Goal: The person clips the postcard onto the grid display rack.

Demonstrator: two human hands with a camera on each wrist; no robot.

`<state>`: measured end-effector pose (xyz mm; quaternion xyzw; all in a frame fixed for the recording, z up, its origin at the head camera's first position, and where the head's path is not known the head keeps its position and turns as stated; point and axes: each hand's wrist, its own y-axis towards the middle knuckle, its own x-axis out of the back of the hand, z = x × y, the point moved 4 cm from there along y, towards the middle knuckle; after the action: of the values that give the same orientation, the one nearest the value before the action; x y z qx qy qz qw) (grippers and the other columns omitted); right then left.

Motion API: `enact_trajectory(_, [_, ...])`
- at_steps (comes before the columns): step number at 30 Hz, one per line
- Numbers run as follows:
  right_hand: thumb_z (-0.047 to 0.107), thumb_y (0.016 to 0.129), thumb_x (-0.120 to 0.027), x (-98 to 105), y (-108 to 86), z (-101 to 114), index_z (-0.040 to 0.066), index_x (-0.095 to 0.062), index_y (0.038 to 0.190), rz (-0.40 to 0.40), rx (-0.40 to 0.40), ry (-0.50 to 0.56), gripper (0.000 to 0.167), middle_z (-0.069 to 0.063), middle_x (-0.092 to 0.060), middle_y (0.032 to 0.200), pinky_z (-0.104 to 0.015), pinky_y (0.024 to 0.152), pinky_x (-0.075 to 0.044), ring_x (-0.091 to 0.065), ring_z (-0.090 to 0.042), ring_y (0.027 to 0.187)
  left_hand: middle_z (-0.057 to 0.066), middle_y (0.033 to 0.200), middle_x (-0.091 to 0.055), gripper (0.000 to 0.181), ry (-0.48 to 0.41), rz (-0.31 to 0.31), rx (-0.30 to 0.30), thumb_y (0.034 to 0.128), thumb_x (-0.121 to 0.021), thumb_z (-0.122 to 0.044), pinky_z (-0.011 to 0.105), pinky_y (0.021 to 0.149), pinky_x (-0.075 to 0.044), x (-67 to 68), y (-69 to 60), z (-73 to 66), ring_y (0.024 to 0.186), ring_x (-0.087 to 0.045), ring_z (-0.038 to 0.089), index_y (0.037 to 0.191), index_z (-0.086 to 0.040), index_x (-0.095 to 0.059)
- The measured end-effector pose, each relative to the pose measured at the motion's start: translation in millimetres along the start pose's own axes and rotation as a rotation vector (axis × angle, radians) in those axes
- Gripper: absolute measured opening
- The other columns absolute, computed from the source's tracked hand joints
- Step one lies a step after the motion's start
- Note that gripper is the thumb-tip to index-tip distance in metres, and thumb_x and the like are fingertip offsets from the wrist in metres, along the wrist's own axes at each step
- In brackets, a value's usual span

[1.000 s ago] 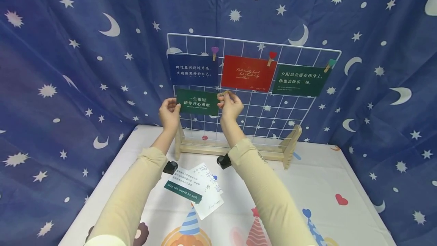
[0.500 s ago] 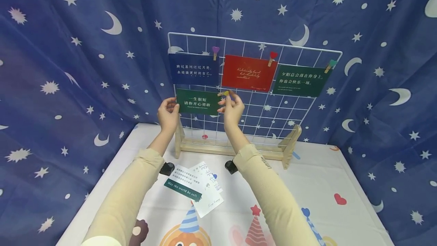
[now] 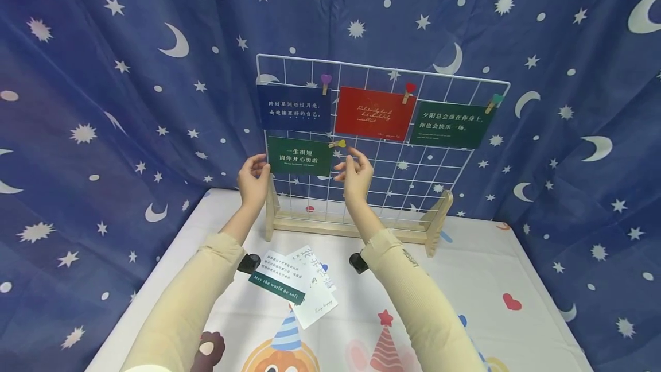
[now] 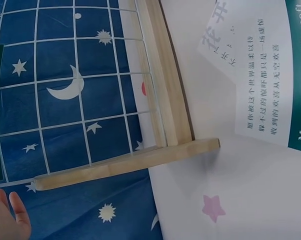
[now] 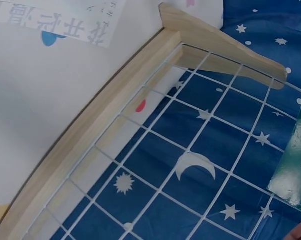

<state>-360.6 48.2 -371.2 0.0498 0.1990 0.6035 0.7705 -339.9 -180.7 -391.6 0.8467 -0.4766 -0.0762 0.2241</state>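
Observation:
In the head view, a green card (image 3: 299,155) with white lettering hangs on the left of a white wire grid (image 3: 397,171). A wooden clip with a yellow heart (image 3: 338,143) sits at its top right corner. My left hand (image 3: 253,179) is beside the card's left edge, fingers loosely bent; the left wrist view shows its fingers (image 4: 20,215) spread just off the card. To the right of the clip, my right hand (image 3: 357,174) holds nothing, its fingers relaxed and apart from the card. Only bits of both hands show in the right wrist view.
Above hang a blue card (image 3: 294,108), a red card (image 3: 375,113) and another green card (image 3: 449,125), each clipped. The grid stands on a wooden base (image 3: 351,228). Several loose cards (image 3: 315,303) overlap on the table (image 3: 454,280). A patterned curtain (image 3: 129,27) hangs behind.
My right hand has let go of the yellow heart clip and moved slightly right and down. My left fingers have loosened from the card's left edge. The card stays in place.

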Motion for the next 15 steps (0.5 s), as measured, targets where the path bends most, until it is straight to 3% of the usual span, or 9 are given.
enact_trajectory(3, [0.004, 0.098, -0.045, 4, -3.6, 0, -0.003, -0.055, 0.124, 0.014, -0.003, 0.002, 0.029, 0.008, -0.058, 0.057, -0.013, 0.044, -0.047, -0.050, -0.001, 0.038, 0.018, 0.098, -0.064, 0.024, -0.018, -0.007, -0.007, 0.0899, -0.059, -0.007, 0.038, 0.084, -0.050, 1.5, -3.1, 3.9, 0.091, -0.060, 0.030, 0.114, -0.004, -0.063])
enact_trajectory(7, [0.005, 0.098, -0.045, 10, -7.4, -1, -0.002, -0.056, 0.122, 0.042, 0.003, 0.000, 0.028, 0.007, -0.059, 0.057, -0.013, 0.045, -0.048, -0.051, -0.002, 0.040, 0.023, 0.104, -0.063, 0.027, 0.005, 0.012, 0.050, 0.0913, -0.056, -0.003, 0.041, 0.091, -0.047, 2.6, -6.6, 5.1, 0.098, -0.058, 0.034, 0.118, 0.000, -0.061])
enact_trajectory(15, [0.004, 0.098, -0.045, 25, -11.9, -4, -0.008, -0.056, 0.118, 0.102, 0.017, 0.018, 0.026, 0.006, -0.060, 0.058, -0.013, 0.046, -0.048, -0.052, -0.003, 0.040, 0.024, 0.108, -0.061, 0.028, 0.017, 0.046, 0.098, 0.0925, -0.055, -0.005, 0.026, 0.087, -0.046, 4.2, -14.0, 8.5, 0.098, -0.056, 0.028, 0.119, 0.003, -0.058])
